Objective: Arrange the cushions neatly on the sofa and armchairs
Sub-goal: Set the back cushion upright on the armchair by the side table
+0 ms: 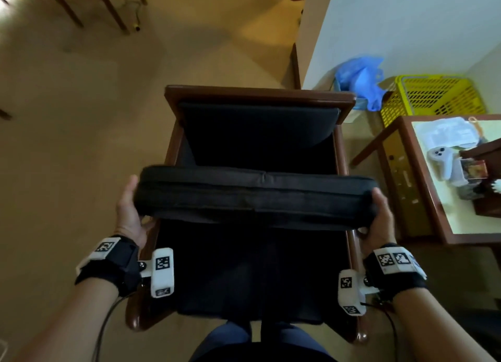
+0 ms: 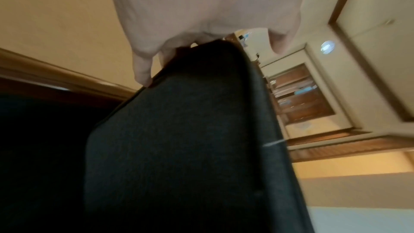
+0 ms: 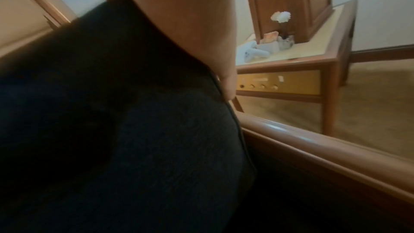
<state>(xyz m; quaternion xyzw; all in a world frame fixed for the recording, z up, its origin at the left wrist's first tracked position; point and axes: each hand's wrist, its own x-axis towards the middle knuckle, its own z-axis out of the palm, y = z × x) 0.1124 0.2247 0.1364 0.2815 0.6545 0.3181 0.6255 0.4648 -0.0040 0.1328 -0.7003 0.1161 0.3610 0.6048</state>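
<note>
Cushion up over the armchair!
Left hand (image 1: 130, 212) and right hand (image 1: 378, 218) each grip an end of the cushion (image 1: 257, 196), above the armchair (image 1: 257, 93) seat.

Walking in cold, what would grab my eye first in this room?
Centre stage, a thick black cushion is held by its ends, left hand and right hand, over a wooden armchair. Against the wall to the right, a bright yellow basket and a blue plastic bag stand out.
</note>
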